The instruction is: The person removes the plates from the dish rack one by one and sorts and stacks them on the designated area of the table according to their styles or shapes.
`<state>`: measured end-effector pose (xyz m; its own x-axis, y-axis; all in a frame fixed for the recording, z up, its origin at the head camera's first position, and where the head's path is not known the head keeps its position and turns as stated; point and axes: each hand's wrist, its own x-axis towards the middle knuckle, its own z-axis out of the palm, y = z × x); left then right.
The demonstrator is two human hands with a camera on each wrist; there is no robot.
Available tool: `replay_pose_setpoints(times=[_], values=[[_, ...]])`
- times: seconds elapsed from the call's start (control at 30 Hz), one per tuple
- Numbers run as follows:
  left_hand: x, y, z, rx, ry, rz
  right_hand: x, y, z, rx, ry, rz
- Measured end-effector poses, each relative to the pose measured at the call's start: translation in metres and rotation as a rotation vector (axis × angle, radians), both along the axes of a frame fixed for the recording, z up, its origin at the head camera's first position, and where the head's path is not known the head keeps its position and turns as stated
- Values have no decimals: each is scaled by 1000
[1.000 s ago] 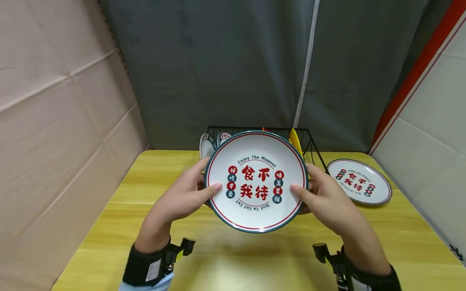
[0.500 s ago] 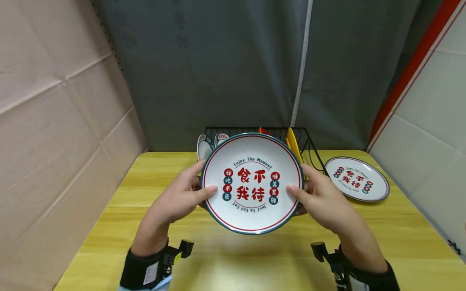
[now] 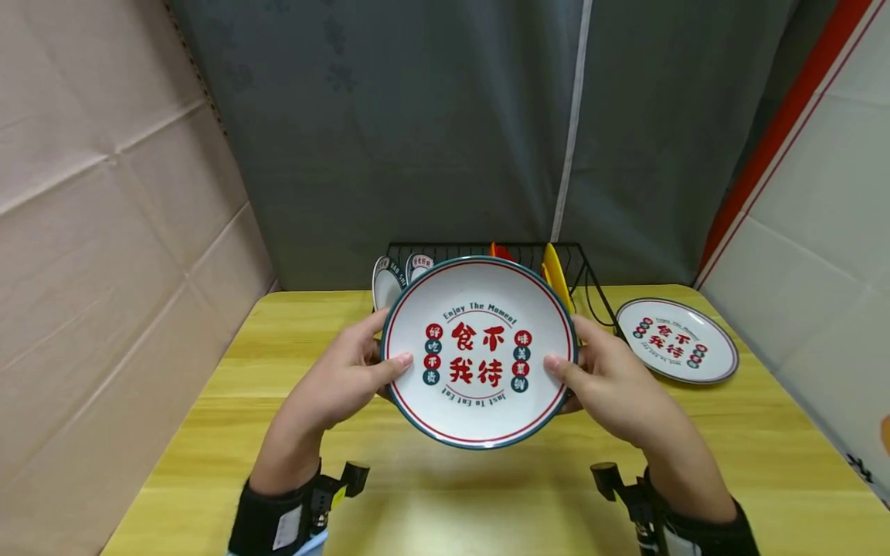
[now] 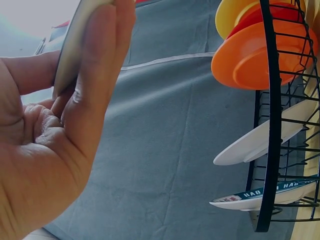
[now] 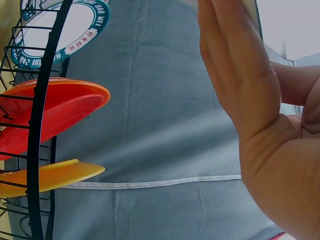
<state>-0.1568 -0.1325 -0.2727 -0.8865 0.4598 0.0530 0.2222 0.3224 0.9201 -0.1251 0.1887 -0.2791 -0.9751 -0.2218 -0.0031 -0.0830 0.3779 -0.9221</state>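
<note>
A round white plate (image 3: 477, 421) with a dark teal rim and red and teal lettering is held up in the middle of the head view, its printed face toward me. My left hand (image 3: 351, 374) grips its left edge, thumb on the face and fingers behind. On the opposite edge my right hand (image 3: 612, 378) holds it the same way. Both wrist views show fingers lying flat along the plate's back. Behind it stands a black wire dish rack (image 3: 587, 274), partly hidden by the plate.
In the rack stand two white plates with teal print (image 5: 90, 30), orange and red dishes (image 4: 250, 60) (image 5: 65, 115) and a yellow dish (image 3: 555, 274). Another printed plate (image 3: 677, 340) lies on the wooden table (image 3: 445, 510) at the right. A grey curtain (image 3: 417, 139) hangs behind.
The held plate and both hands have shifted slightly left and down in the head view. The background has shifted left too; the grip looks the same.
</note>
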Motion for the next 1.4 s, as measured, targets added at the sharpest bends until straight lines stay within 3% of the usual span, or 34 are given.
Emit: replay_pose_setpoints(times=[1.4], values=[[-1, -4, 4, -26, 13, -33, -2, -1, 4, 81, 0, 5]])
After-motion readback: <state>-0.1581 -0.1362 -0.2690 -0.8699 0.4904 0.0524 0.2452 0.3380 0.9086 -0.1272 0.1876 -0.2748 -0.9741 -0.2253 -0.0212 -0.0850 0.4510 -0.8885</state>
